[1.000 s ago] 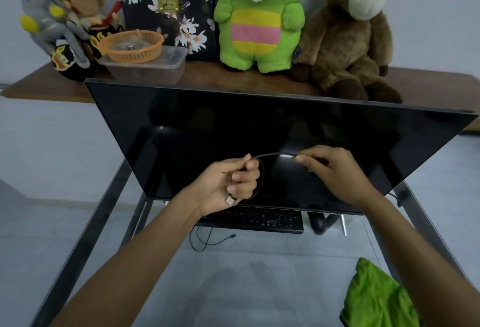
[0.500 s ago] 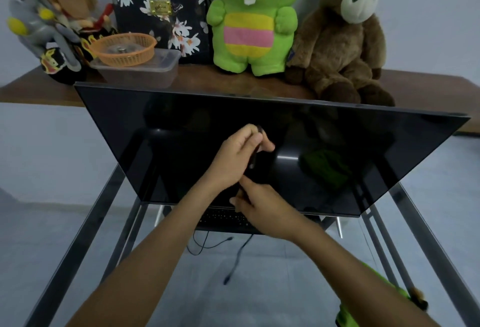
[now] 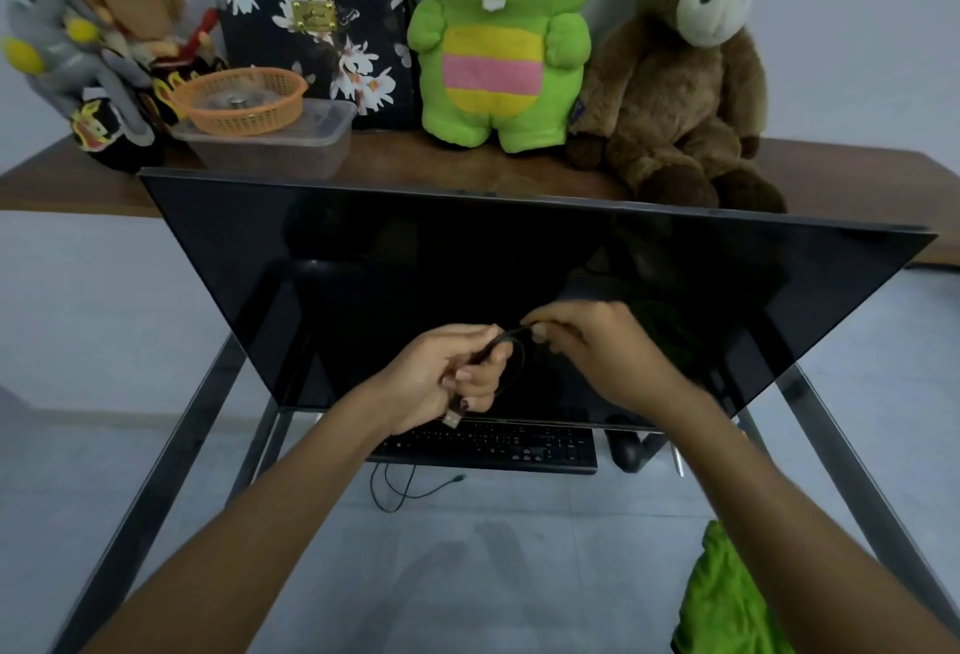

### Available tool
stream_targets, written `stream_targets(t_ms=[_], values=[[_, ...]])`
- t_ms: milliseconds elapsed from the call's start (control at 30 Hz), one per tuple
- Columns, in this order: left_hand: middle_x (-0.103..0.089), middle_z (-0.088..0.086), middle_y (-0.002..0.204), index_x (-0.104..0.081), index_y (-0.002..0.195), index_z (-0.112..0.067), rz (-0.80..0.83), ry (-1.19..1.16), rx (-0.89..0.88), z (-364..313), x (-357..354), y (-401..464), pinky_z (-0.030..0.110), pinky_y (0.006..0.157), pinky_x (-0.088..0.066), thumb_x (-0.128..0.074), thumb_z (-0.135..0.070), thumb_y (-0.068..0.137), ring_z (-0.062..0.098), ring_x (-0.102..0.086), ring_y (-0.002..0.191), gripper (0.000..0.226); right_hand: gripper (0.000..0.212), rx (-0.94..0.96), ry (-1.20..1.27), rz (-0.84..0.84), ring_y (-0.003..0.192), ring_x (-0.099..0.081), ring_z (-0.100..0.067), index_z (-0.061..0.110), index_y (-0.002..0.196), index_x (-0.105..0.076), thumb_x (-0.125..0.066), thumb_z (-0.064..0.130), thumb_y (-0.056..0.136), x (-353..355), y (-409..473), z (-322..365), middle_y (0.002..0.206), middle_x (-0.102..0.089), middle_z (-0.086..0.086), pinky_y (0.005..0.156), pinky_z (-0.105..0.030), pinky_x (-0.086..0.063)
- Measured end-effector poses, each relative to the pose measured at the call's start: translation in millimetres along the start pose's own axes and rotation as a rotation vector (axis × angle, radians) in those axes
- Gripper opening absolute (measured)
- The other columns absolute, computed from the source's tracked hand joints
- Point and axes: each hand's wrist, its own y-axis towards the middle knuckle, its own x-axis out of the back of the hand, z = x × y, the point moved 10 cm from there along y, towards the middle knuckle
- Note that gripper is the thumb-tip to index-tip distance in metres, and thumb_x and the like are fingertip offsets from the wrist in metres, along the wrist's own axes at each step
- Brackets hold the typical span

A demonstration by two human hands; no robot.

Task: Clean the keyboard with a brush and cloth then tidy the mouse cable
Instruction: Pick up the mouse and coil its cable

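The keyboard (image 3: 488,447) lies under the glass table (image 3: 519,258), the mouse (image 3: 625,449) just to its right; behind the table, a shelf (image 3: 467,170) carries a basket (image 3: 240,99) in a container (image 3: 270,141)

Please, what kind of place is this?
Probably a home computer desk: a dark monitor above a black keyboard and mouse, with plush toys on the wooden shelf behind.

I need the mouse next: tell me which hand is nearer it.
Right. The right hand is raised above and just left of the mouse; the left hand is farther left, over the keyboard.
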Motion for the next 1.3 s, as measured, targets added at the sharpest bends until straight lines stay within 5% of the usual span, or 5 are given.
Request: stream_targets(t_ms=[233,500,633,867,1300], values=[[-0.045,-0.004,0.061,-0.05,0.09,-0.01,-0.166,-0.227,-0.28,-37.8,1.6,15.8,0.027,0.071,-0.05,-0.036,-0.018,0.101,0.009,-0.045,0.052,0.019,0.013,-0.321,0.484,0.091,0.051,-0.052,-0.001,0.015,0.1,-0.056,-0.043,0.014,0.101,-81.0,-28.3,32.0,0.075,-0.065,-0.001,0.048,-0.019,-0.041],[-0.067,0.001,0.068,-0.051,0.083,-0.016,-0.381,1.096,-0.399,-71.0,1.3,-1.8,0.025,0.062,-0.049,-0.043,-0.027,0.1,0.003,-0.062,0.061,0.022,0.019,-0.134,-0.021,-0.036,0.076,-0.059,-0.006,0.025,0.088,-0.074,-0.064,0.041,0.087,1.3,-18.6,41.9,0.09,-0.063,0.006,0.07,-0.022,-0.051],[-0.049,0.001,0.044,-0.056,0.069,-0.009,-0.226,0.895,-0.245,-50.7,-2.6,2.5,0.033,0.046,-0.049,-0.044,-0.026,0.1,0.016,-0.046,0.036,0.037,0.01,-0.061,0.359,0.088,0.122,-0.052,-0.01,0.021,0.082,-0.072,-0.071,0.03,0.085,8.4,-9.9,32.2,0.131,-0.057,0.002,0.102,-0.029,-0.043],[-0.05,0.01,0.067,-0.056,0.083,0.004,-0.304,0.533,-0.232,-47.5,6.9,4.0,0.022,0.057,-0.043,-0.038,-0.038,0.099,0.009,-0.044,0.051,0.049,0.035,-0.331,1.006,-0.063,0.088,-0.065,-0.035,-0.004,0.09,-0.059,-0.063,0.03,0.092,-13.0,-9.8,-0.7,0.091,-0.065,-0.031,0.096,-0.051,-0.05],[-0.051,-0.002,0.07,-0.049,0.075,-0.012,-0.475,0.988,-0.351,-59.9,12.2,-3.6,0.031,0.064,-0.043,-0.031,-0.036,0.102,0.008,-0.05,0.065,0.04,0.021,-0.359,0.838,-0.165,0.103,-0.065,-0.002,0.029,0.108,-0.072,-0.062,0.018,0.093,-19.0,-14.1,11.0,0.111,-0.071,0.006,0.094,-0.025,-0.052]])
